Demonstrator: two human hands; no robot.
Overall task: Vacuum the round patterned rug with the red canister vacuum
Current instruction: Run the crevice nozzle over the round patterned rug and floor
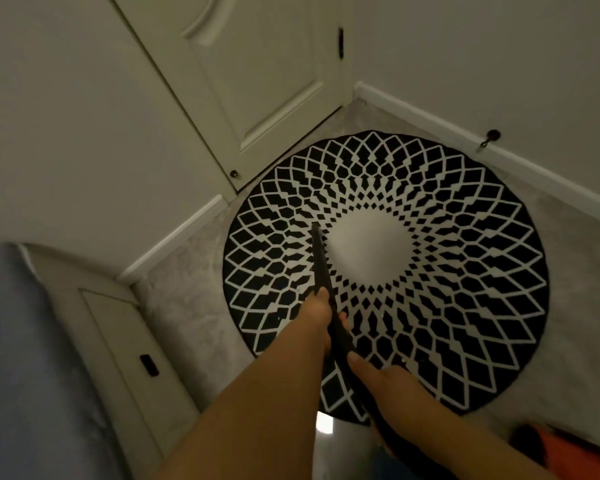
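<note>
The round rug has a black-and-white diamond pattern around a pale centre and lies on the floor in a corner. A black vacuum wand slants from my hands down onto the rug, its tip just left of the pale centre. My left hand grips the wand farther along. My right hand holds it nearer to me. A red-orange part of the canister vacuum shows blurred at the lower right edge.
A closed cream door stands behind the rug, with white baseboard along the right wall. A grey-blue bed edge and its cream frame fill the lower left. Grey marbled floor surrounds the rug.
</note>
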